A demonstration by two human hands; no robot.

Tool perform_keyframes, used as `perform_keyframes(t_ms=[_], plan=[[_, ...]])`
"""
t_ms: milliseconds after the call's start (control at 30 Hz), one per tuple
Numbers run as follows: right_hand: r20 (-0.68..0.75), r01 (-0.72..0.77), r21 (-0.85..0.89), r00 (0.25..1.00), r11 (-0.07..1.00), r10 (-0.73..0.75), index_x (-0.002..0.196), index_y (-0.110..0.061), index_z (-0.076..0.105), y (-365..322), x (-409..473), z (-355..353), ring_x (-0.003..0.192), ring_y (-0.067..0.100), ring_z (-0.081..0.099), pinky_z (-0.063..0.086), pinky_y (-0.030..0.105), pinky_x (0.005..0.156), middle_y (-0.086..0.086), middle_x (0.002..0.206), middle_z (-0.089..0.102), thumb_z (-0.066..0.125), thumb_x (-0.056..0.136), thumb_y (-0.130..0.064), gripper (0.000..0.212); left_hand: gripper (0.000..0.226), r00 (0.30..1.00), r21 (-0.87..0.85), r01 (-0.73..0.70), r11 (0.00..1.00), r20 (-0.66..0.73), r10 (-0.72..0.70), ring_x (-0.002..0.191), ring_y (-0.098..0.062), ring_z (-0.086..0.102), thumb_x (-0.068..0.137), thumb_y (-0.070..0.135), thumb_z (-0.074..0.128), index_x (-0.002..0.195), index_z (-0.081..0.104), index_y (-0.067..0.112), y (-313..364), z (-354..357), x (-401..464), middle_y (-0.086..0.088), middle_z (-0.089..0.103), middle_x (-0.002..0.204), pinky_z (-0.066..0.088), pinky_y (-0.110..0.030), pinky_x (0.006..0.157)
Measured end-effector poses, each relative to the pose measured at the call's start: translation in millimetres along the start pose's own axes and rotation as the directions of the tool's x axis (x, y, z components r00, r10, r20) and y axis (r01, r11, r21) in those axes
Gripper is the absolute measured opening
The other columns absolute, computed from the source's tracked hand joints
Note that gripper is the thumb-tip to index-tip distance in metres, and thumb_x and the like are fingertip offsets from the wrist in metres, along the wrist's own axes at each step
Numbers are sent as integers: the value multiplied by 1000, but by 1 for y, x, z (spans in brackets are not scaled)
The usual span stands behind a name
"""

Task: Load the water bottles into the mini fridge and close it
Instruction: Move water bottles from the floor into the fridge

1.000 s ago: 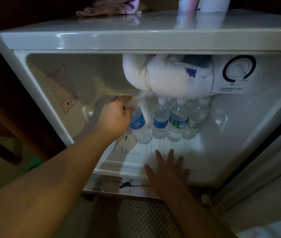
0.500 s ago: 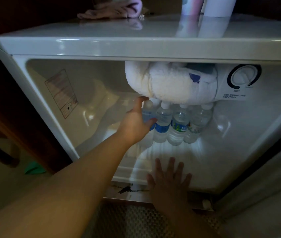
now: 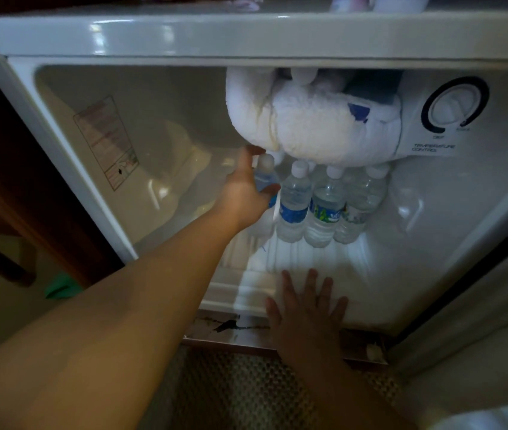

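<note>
The left hand (image 3: 245,193) curls around a water bottle (image 3: 265,178) deep inside the mini fridge (image 3: 128,32). Just right of this grip three more bottles (image 3: 324,206) stand in a row. The right hand (image 3: 307,308) lies flat, fingers spread, on the fridge floor.

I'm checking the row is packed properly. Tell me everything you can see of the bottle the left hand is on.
The leftmost bottle is clear plastic with a white cap and a blue label, mostly hidden by the left hand, whose thumb and fingers curl round its upper part. It stands roughly upright at the left end of the row on the mini fridge floor, beside the next bottle, its cap just under the frosted freezer box.
</note>
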State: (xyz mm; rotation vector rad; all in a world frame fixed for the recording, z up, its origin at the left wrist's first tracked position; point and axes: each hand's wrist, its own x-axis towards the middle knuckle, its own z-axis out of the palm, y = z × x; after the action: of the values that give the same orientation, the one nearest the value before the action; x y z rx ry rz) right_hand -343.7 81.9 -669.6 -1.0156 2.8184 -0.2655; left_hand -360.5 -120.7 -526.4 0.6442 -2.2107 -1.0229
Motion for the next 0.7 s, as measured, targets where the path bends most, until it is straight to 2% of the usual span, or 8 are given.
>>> perform_keyframes(t_ms=[67,167,333,433,500,567,700], plan=[[-2,5,6,1000,1000,-5,160,-43,5,1,0,0,154,43,-7,-7,68,117,12,170,-5,9,94,-73,72,67,1000,-12,16,1000,2,-16,108,-20,64,89,19,77,140,35,28,0,1,2,4,60,120,57,-37,91],[7,15,29,1000,999,-15,160,-44,2,3,0,-3,154,41,-10,-7,67,118,11,170,-7,12,95,-73,71,63,998,-45,67,997,19,-66,114,-25,61,90,21,77,139,38,24,4,2,4,2,58,125,54,-47,98],[45,16,42,999,999,-18,159,-44,-5,4,-1,-6,153,39,-18,-12,65,118,9,169,-15,10,96,-73,71,60,995,-9,100,995,32,-99,112,-26,61,87,25,78,135,41,22,5,4,2,-2,59,123,54,-47,96],[46,22,42,999,999,-24,159,-43,-5,4,-1,-6,153,40,-18,-12,65,118,10,169,-15,10,96,-73,71,68,992,26,122,992,38,-123,118,-27,59,86,29,79,140,38,21,6,4,-1,-5,57,134,52,-42,98],[52,29,35,998,999,-30,159,-43,-5,4,-2,-8,153,40,-17,-12,66,118,11,169,-15,11,97,-72,70,75,988,62,153,986,29,-155,118,-28,60,84,34,80,143,35,23,6,1,-4,-6,57,136,53,-44,99],[63,31,39,997,999,-33,159,-42,-4,4,-3,-11,153,40,-17,-12,65,118,11,169,-15,12,97,-71,70,80,979,73,204,976,18,-205,117,-30,61,83,37,80,146,31,24,6,-3,-8,-9,55,137,54,-46,98],[63,33,30,997,999,-35,159,-42,-3,2,-5,-13,153,41,-14,-9,67,118,11,169,-12,12,97,-72,71,87,948,105,316,943,4,-319,123,-33,57,85,40,78,152,26,20,21,-20,-29,-14,44,148,52,-42,98]])
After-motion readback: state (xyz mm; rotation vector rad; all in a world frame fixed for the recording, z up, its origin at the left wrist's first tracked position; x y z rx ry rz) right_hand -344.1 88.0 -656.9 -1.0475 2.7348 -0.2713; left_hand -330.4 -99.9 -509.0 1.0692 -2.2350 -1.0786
